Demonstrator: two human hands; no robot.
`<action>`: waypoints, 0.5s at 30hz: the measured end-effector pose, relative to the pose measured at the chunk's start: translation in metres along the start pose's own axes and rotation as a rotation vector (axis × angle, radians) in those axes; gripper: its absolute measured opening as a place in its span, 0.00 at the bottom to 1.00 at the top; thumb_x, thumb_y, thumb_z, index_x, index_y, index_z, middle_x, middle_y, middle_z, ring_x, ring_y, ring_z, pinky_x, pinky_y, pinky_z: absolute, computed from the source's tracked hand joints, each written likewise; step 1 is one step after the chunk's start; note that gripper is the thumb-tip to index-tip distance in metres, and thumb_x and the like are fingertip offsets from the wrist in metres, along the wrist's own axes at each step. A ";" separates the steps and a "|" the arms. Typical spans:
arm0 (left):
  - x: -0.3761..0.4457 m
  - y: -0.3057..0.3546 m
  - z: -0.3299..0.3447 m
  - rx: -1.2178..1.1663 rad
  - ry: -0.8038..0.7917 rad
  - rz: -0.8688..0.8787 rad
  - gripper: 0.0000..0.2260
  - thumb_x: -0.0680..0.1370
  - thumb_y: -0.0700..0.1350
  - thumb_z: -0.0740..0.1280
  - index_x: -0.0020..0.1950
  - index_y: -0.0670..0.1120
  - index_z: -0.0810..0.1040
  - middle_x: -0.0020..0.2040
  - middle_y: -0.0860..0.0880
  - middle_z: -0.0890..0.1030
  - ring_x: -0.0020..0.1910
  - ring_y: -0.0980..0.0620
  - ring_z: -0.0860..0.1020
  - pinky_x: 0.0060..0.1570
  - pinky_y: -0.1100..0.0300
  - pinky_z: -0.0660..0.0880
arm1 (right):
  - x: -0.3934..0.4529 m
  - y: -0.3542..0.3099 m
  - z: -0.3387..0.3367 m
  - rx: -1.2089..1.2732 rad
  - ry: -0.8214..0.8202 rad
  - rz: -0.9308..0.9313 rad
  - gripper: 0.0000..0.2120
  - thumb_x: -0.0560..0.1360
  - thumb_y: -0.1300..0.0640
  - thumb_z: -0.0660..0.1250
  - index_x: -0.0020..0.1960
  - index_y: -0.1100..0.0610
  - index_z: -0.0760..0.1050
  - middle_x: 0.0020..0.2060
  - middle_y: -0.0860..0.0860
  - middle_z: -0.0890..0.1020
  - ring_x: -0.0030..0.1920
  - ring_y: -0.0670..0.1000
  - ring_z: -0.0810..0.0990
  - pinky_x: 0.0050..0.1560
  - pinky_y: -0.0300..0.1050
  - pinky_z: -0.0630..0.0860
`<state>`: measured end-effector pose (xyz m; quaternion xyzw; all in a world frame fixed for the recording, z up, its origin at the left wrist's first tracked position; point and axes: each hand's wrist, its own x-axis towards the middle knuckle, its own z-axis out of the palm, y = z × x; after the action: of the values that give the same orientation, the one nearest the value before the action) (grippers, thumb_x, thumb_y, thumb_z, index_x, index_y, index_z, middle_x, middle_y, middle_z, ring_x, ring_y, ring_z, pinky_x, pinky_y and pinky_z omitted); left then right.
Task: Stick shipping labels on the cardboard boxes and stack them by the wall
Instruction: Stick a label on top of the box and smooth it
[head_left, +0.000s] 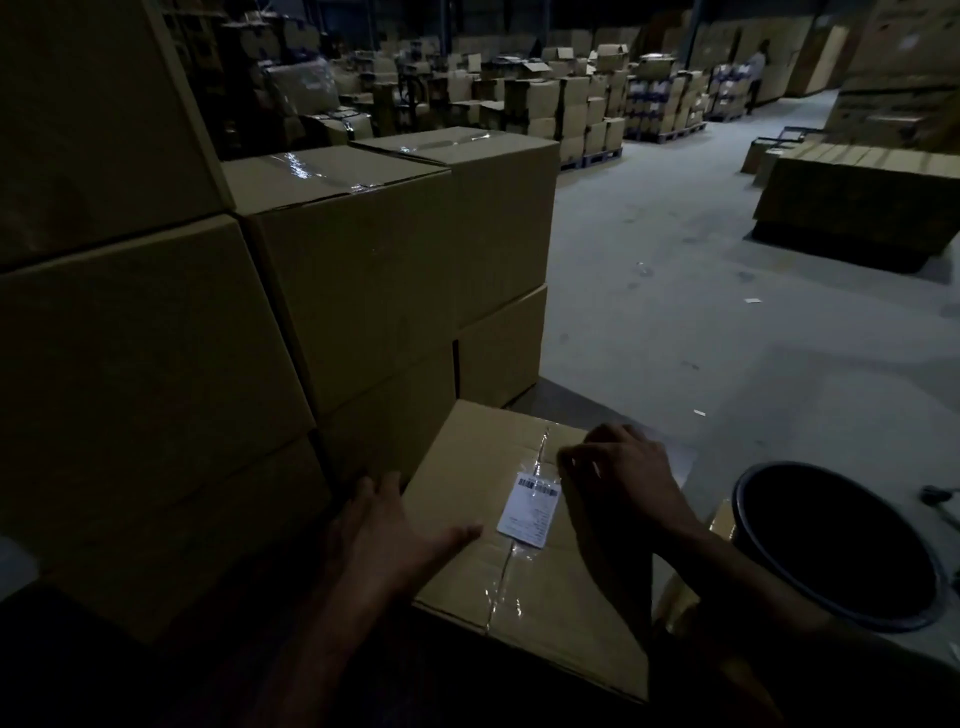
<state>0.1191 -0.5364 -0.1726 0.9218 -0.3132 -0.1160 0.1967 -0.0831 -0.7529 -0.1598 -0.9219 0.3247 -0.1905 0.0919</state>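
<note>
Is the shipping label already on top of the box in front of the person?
Yes, the white shipping label lies flat on the cardboard box, over its taped seam.

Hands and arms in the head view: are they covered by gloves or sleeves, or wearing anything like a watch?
Both hands are bare. The left hand and the right hand show no gloves, and no rings can be made out in the dim light. Both forearms are uncovered as far as the frame shows, with no sleeve edge, watch or wristband visible. The lower arms fade into shadow, so anything worn higher up cannot be told.

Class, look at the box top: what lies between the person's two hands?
In the head view, the white shipping label lies on the taped box between the left hand and right hand.
</note>
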 end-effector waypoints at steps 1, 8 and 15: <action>-0.002 0.002 0.003 0.003 0.030 0.026 0.58 0.61 0.81 0.69 0.82 0.52 0.58 0.80 0.45 0.61 0.79 0.42 0.62 0.75 0.45 0.63 | 0.001 -0.004 0.003 0.048 -0.006 0.009 0.08 0.77 0.45 0.69 0.54 0.40 0.84 0.51 0.44 0.79 0.56 0.50 0.75 0.48 0.47 0.64; -0.011 0.047 0.016 -0.050 0.127 0.226 0.59 0.59 0.85 0.55 0.83 0.53 0.55 0.83 0.49 0.55 0.81 0.46 0.55 0.78 0.44 0.56 | -0.015 -0.026 0.018 0.158 0.006 0.088 0.05 0.73 0.47 0.71 0.48 0.43 0.83 0.46 0.43 0.75 0.51 0.47 0.70 0.51 0.49 0.68; -0.014 0.048 0.025 0.018 0.173 0.248 0.54 0.62 0.86 0.53 0.80 0.55 0.60 0.83 0.51 0.55 0.82 0.49 0.51 0.78 0.42 0.56 | -0.014 -0.026 0.017 0.138 -0.026 0.099 0.05 0.75 0.47 0.69 0.49 0.43 0.82 0.47 0.46 0.75 0.51 0.48 0.71 0.51 0.48 0.67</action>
<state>0.0740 -0.5697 -0.1725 0.8843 -0.4077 -0.0080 0.2274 -0.0713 -0.7226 -0.1721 -0.8986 0.3547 -0.1955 0.1689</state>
